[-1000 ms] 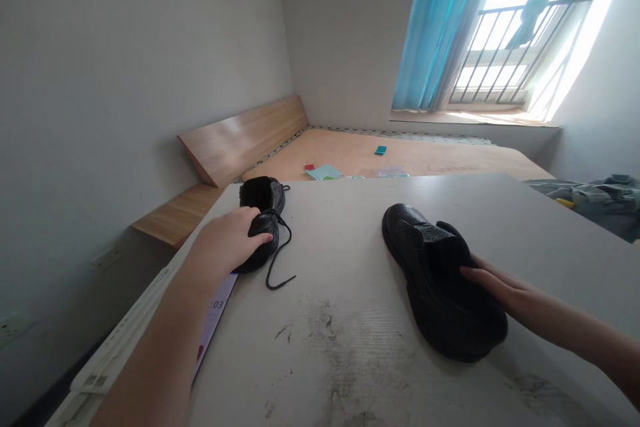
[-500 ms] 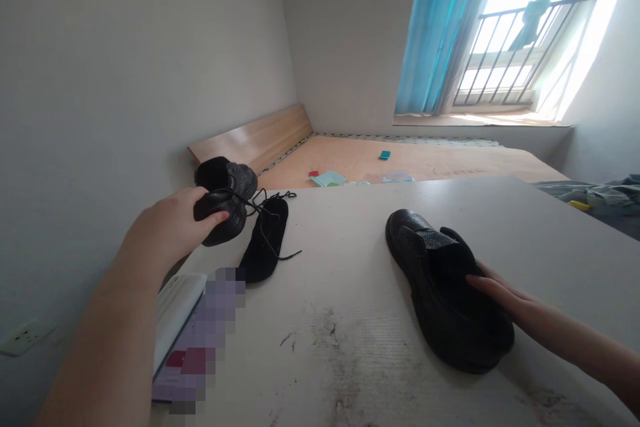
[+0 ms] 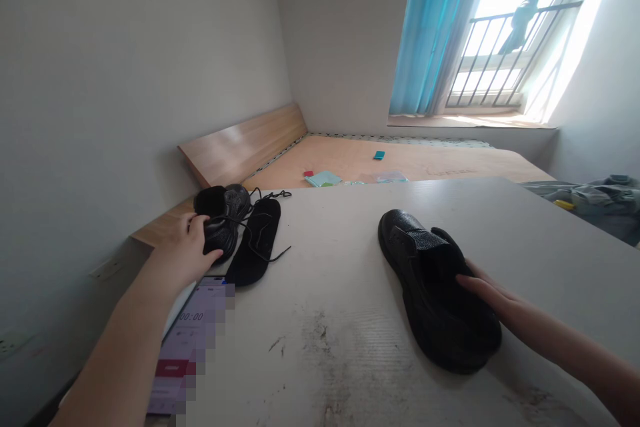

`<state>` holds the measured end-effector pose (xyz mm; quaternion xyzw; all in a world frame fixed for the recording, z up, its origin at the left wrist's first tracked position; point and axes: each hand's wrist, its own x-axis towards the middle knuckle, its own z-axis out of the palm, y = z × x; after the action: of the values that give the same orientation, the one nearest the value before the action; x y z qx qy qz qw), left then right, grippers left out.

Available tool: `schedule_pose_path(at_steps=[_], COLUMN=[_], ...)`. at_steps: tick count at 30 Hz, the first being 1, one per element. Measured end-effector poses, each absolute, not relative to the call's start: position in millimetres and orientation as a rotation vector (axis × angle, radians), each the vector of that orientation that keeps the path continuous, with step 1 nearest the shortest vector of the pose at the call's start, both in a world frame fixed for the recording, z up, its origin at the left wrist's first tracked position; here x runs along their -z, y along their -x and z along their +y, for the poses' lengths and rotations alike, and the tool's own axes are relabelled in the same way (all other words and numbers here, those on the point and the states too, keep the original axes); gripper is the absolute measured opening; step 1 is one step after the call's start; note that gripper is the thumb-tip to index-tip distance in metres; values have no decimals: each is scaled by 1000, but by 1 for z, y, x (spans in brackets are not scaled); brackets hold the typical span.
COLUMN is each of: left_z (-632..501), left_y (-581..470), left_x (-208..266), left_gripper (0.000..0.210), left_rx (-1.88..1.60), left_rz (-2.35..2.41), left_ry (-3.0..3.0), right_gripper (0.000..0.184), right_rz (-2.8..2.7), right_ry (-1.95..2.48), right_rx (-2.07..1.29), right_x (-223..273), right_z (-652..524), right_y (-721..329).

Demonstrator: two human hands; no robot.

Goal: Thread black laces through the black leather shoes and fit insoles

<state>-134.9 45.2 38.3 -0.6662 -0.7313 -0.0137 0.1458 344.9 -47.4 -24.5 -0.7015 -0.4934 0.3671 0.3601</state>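
Left-side shoe (image 3: 225, 227): lower than half a second ago, when it hangs raised over the left edge; it sits down beside the insole (image 3: 257, 240), though whether its sole rests fully I can't tell.
Left hand (image 3: 183, 253): grip bent round the near end of that black shoe, thumb towards the insole side; holding it.
Shoe openings: both gape upward, dark within; I can't make out what lies inside either.
Right-side shoe (image 3: 435, 300): toe pointing away, same place on the bench (image 3: 325, 220) as before.
Right hand (image 3: 493, 293): grip closed on the side wall near the heel, thumb dipping into the opening, the other fingers mostly hidden behind.
Lace (image 3: 280, 256): trails from the left-side shoe across the insole, its tip reaching past onto the white top.
Phone (image 3: 185, 340): at the near left, partly behind the left forearm, screen lit.
Bench edges: left-side shoe, insole and phone crowd the left; a broad scuffed stretch runs between insole and right-side shoe.
Bed (image 3: 425, 160): beyond the far edge, bearing a teal square (image 3: 379, 155).
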Motion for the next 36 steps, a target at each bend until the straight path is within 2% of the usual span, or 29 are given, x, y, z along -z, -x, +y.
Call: schedule_pose_path(at_steps=[2, 3, 7, 11, 16, 23, 29, 36], left_z=[38, 35, 29, 32, 31, 28, 38, 33], left_y=[118, 107, 72, 63, 71, 75, 86, 79], left_x=[-37, -36, -33, -30, -40, -39, -43, -75], left_gripper=[73, 71, 40, 20, 27, 19, 33, 48], left_rx=[95, 75, -254, -313, -281, -353, -302, -7], left_rz=[-1982, -1913, -2031, -2125, -2117, -2103, -2126, -2129], left_ry=[1821, 1882, 2273, 2264, 2269, 2245, 2273, 1868], right_gripper=[69, 70, 71, 67, 64, 66, 76, 67], right_rz=[-1225, -1212, -1223, -1240, -1224, -1202, -1146, -1237], right_ry=[1848, 1857, 1846, 1832, 1789, 1784, 1818, 1794], right_rx=[-991, -1007, -1000, -994, -1043, -1084, -1097, -1034], right_x=[26, 26, 29, 28, 23, 23, 27, 24], right_z=[-47, -47, -47, -48, -49, -49, -47, -49], right_y=[-345, -345, -344, -342, -339, -338, -341, -340])
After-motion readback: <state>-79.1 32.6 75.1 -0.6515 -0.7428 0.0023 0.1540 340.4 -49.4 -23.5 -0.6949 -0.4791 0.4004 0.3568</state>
